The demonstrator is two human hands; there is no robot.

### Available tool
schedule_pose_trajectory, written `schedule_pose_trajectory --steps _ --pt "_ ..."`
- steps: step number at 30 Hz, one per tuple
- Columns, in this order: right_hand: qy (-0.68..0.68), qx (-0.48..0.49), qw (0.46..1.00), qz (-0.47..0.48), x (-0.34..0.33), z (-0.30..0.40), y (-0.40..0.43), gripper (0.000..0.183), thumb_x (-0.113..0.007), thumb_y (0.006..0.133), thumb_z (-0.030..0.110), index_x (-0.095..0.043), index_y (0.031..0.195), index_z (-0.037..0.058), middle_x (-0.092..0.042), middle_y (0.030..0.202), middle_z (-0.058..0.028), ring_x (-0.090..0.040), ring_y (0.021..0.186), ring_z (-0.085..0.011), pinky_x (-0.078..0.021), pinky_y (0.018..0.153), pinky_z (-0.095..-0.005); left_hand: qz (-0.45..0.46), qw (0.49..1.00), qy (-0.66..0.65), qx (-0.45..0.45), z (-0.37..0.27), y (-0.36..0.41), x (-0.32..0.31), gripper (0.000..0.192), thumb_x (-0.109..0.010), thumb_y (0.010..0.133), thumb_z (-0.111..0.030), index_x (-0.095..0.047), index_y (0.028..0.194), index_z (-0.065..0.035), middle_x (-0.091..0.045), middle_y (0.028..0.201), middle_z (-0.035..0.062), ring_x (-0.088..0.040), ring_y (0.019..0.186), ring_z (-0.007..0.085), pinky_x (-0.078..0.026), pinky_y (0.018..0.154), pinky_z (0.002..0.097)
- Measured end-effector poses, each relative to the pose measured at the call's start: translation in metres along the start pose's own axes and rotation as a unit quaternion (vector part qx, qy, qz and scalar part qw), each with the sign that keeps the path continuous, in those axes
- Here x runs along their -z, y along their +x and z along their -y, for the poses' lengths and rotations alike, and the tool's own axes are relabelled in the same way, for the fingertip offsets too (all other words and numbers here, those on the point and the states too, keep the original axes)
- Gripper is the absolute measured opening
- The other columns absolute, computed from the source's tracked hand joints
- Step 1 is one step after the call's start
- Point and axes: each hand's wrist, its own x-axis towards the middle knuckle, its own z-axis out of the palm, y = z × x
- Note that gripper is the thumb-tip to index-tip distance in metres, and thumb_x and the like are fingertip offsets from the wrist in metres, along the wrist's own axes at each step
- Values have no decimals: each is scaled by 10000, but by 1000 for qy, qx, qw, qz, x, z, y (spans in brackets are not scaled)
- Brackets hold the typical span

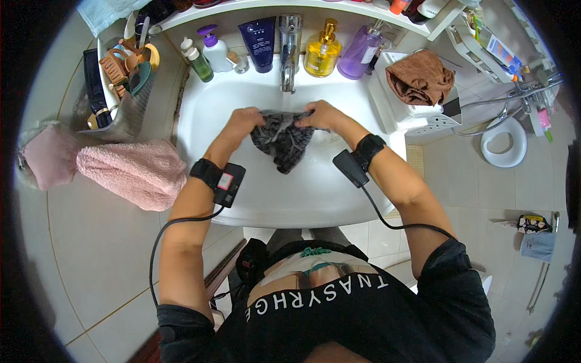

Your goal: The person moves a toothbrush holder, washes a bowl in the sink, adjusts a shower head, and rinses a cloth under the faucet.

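Observation:
A wet-looking dark grey cloth (287,140) hangs between my two hands inside the white washbasin (254,195). My left hand (244,123) pinches its upper left edge, while my right hand (324,115) grips the upper right edge. The lower part of the cloth bunches to a narrow end above the basin floor. Just beyond it stands the chrome faucet (290,54), its spout pointing down over the cloth's top edge. Whether water is running is hard to tell.
Behind the basin stand a green bottle (198,61), a white pump bottle (217,52), a dark blue tube (259,45), a yellow soap dispenser (322,50) and a purple bottle (359,52). A pink towel (136,172) lies left; a brown cloth (420,77) rests right. Cables trail from both wrists.

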Motion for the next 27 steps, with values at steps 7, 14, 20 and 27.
schedule_pose_trajectory --steps 7,14,20,27 --pt "153 -29 987 43 -10 17 -9 401 -603 613 278 -517 886 -3 -539 760 -122 -512 758 -203 -406 658 -262 17 925 359 -126 13 -5 -2 482 -652 597 -194 -445 985 3 -540 846 96 -509 771 182 -403 677 242" --pt "678 -109 725 44 -38 0 -14 324 -449 780 317 -472 958 47 -530 909 -85 -516 826 -168 -425 710 -274 30 988 -150 21 13 7 5 309 -551 684 -116 -455 939 29 -537 847 105 -526 764 196 -435 652 274" --pt "754 -84 649 63 -76 -20 11 266 -410 800 193 -442 1008 31 -519 908 -87 -497 857 -195 -410 745 -297 -74 991 27 -104 1 9 -81 406 -571 667 -181 -402 984 8 -480 871 148 -490 792 243 -400 703 312" --pt "326 314 891 23 -79 -13 -3 278 -466 725 71 -447 988 -17 -513 914 -111 -478 870 -158 -391 749 -278 -129 956 233 -121 15 15 -74 376 -458 746 -308 -415 939 12 -500 832 241 -464 794 389 -368 719 385"
